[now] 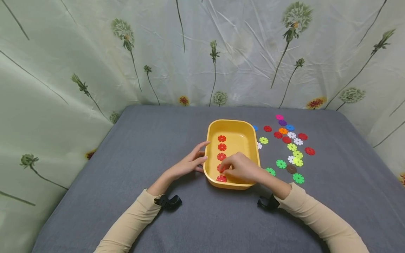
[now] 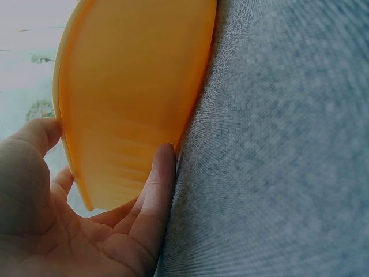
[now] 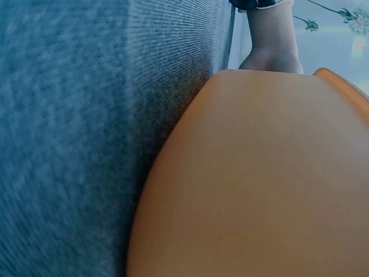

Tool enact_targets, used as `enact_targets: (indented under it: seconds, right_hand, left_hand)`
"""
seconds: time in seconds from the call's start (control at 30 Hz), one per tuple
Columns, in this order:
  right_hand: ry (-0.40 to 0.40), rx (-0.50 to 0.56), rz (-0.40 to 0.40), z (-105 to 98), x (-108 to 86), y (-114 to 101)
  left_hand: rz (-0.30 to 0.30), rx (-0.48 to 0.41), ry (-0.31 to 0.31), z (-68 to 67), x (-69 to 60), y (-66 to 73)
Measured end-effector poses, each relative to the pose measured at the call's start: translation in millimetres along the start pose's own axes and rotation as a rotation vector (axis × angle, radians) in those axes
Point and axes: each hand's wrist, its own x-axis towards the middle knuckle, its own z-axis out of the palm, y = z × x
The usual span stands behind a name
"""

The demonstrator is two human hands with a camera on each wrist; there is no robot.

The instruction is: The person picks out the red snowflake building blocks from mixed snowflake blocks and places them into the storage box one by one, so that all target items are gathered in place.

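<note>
In the head view, a yellow plastic basin [image 1: 250, 138] stands on the cloth-covered table. A column of several red notched plastic discs [image 1: 222, 156] runs down its left side. My left hand [image 1: 186, 163] touches the basin's left rim and outer wall with spread, fairly straight fingers, and the left wrist view shows fingertips against the wall [image 2: 132, 86]. My right hand [image 1: 242, 167] is inside the basin, its thumb and fingers curled at a red disc near the front of the column and partly covering it. In the right wrist view the basin's wall [image 3: 248, 173] hides that hand's fingers.
Right of the basin lie scattered notched discs in several colours, among them green [image 1: 299, 178], brown [image 1: 291, 169], white [image 1: 298, 141] and orange [image 1: 283, 131]. Grey cloth [image 1: 158, 140] covers the table. A flower-printed curtain [image 1: 190, 52] hangs behind it.
</note>
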Motion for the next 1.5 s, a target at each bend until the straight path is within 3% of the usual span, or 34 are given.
enact_targets:
  seconds: [0.33, 0.73, 1.2, 1.5]
  right_hand:
    - [0.083, 0.015, 0.017, -6.7, -4.0, 3.9]
    - [0.237, 0.012, 0.009, -35.9, -11.4, 14.8]
    - [0.329, 0.009, 0.103, -57.3, -15.2, 23.0]
    - [0.413, -0.002, 0.121, -69.5, -15.8, 32.5]
  left_hand:
    - [-0.006, 0.010, 0.006, 1.2, -0.4, 1.1]
    - [0.002, 0.014, 0.008, 0.6, -0.7, 1.3]
    - [-0.016, 0.020, 0.008, 0.7, -1.5, 2.4]
    - [-0.009, 0.010, 0.005, 0.4, -0.9, 1.7]
